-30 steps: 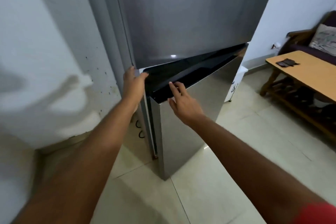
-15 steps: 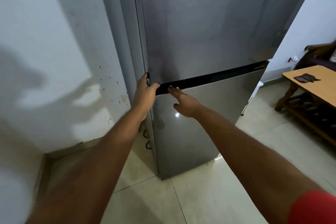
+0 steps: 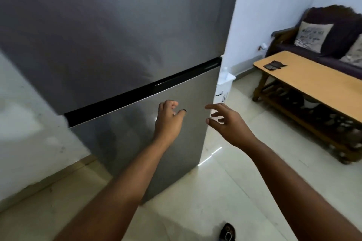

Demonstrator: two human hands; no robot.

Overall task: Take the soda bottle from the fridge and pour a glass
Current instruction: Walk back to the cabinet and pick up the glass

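Observation:
A tall grey two-door fridge (image 3: 109, 31) fills the left and middle of the head view. Both its doors sit flush, with a black gap strip (image 3: 141, 92) between the upper door and the lower door (image 3: 127, 139). My left hand (image 3: 168, 121) hovers in front of the lower door, fingers loosely curled and holding nothing. To its right, my right hand (image 3: 227, 123) is past the fridge's right edge, fingers spread and empty. No soda bottle or glass is in sight.
A low wooden table (image 3: 313, 82) with a dark small item (image 3: 274, 64) stands at the right, a dark sofa with cushions (image 3: 321, 39) behind it. A white box (image 3: 225, 84) sits beside the fridge. A white wall (image 3: 23, 123) is left, tiled floor (image 3: 225, 191) below, a sandal (image 3: 227, 233) near me.
The lower fridge door, ajar one second ago, now sits flush. Both hands have come off the door's top edge and moved right and back. My view has swung to the right.

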